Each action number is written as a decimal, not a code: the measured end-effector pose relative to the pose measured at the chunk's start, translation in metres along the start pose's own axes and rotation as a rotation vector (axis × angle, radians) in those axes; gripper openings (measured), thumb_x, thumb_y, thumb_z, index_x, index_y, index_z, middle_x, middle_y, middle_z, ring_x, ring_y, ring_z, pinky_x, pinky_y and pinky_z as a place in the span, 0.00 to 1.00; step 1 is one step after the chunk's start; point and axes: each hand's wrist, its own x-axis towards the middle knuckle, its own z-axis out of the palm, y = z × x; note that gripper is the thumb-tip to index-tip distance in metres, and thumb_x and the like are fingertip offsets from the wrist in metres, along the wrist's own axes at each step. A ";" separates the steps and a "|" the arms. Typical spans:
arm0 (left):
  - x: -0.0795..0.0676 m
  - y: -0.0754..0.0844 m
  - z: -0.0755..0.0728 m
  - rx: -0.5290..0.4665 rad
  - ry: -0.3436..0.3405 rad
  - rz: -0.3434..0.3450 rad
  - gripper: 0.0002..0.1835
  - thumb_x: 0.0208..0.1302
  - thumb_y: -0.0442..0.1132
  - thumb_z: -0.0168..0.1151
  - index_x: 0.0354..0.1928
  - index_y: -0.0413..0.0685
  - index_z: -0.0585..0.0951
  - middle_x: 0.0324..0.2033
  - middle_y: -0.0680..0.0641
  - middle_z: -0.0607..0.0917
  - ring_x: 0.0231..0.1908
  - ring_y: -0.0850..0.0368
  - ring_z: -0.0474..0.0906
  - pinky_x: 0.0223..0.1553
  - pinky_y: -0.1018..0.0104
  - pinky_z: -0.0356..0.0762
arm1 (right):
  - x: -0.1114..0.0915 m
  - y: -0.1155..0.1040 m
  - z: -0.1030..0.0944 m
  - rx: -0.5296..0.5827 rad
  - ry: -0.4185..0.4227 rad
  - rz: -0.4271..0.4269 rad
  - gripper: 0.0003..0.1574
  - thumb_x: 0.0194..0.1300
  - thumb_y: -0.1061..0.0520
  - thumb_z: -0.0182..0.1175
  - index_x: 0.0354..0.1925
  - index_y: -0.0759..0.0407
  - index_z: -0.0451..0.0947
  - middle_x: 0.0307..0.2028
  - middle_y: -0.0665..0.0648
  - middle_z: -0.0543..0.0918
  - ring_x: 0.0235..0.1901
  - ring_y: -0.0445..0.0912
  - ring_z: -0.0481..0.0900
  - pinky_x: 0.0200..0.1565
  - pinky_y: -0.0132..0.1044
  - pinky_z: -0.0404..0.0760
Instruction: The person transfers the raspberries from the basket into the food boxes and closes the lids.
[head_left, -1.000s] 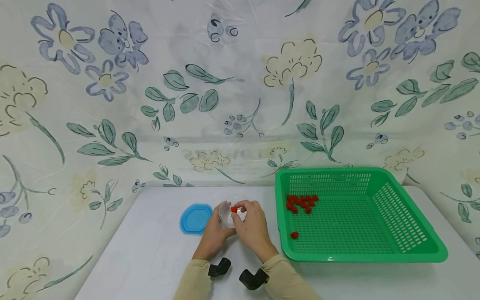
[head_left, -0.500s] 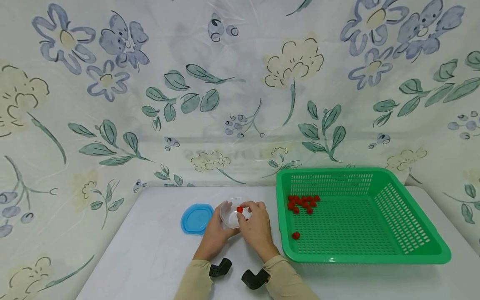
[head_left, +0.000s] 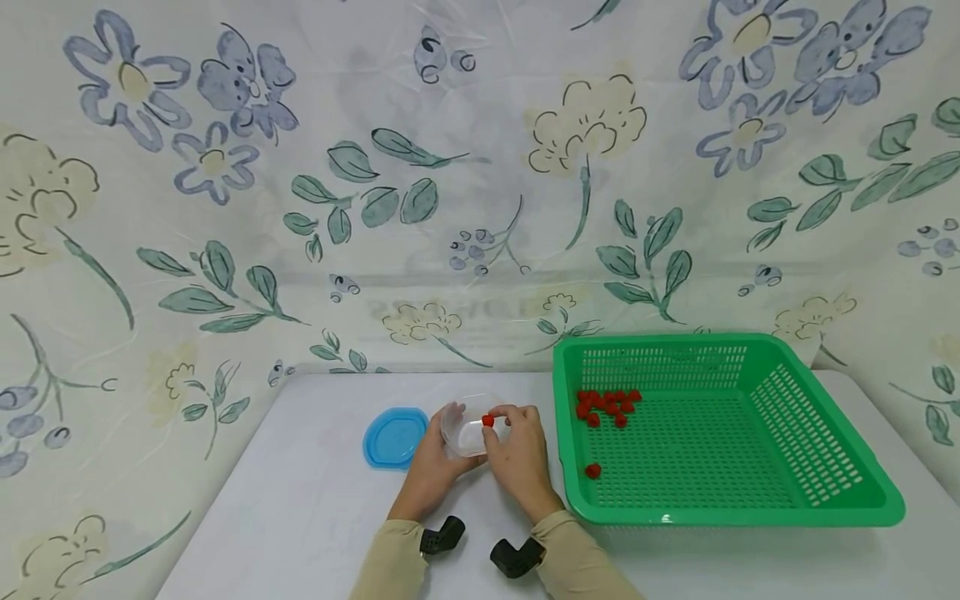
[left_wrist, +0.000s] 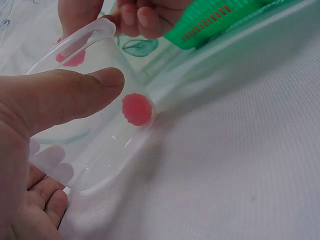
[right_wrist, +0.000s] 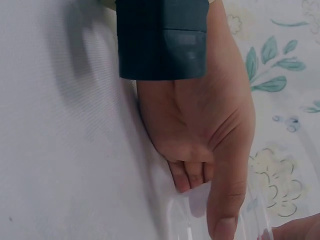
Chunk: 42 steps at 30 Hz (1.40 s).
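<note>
On the white tabletop [head_left: 285, 508] over there, a blue lid [head_left: 396, 437] lies flat, well apart from a green basket [head_left: 738, 517].

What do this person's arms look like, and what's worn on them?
The left sleeve and right sleeve are plain beige. A black, bent device sits at each cuff. The left grip and right grip wear no gloves; no cables show.
</note>
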 end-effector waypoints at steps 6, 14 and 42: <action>0.000 0.001 0.000 -0.011 -0.005 -0.009 0.52 0.52 0.42 0.80 0.75 0.43 0.59 0.70 0.40 0.69 0.66 0.37 0.67 0.64 0.35 0.67 | 0.000 0.003 0.001 -0.011 0.001 0.007 0.10 0.60 0.63 0.70 0.42 0.62 0.84 0.38 0.59 0.74 0.38 0.50 0.74 0.38 0.40 0.76; 0.001 0.000 -0.002 -0.024 0.001 0.005 0.52 0.52 0.41 0.80 0.75 0.43 0.59 0.70 0.42 0.70 0.67 0.40 0.67 0.66 0.37 0.65 | 0.001 0.005 0.001 0.024 0.022 -0.029 0.10 0.59 0.63 0.69 0.42 0.62 0.84 0.37 0.59 0.74 0.37 0.50 0.73 0.37 0.41 0.75; 0.001 -0.004 -0.001 0.007 -0.018 0.032 0.47 0.56 0.34 0.72 0.75 0.43 0.59 0.71 0.42 0.69 0.71 0.41 0.63 0.68 0.37 0.62 | -0.011 -0.025 -0.009 0.098 -0.044 -0.113 0.13 0.61 0.61 0.67 0.46 0.61 0.83 0.42 0.58 0.73 0.37 0.52 0.76 0.38 0.37 0.77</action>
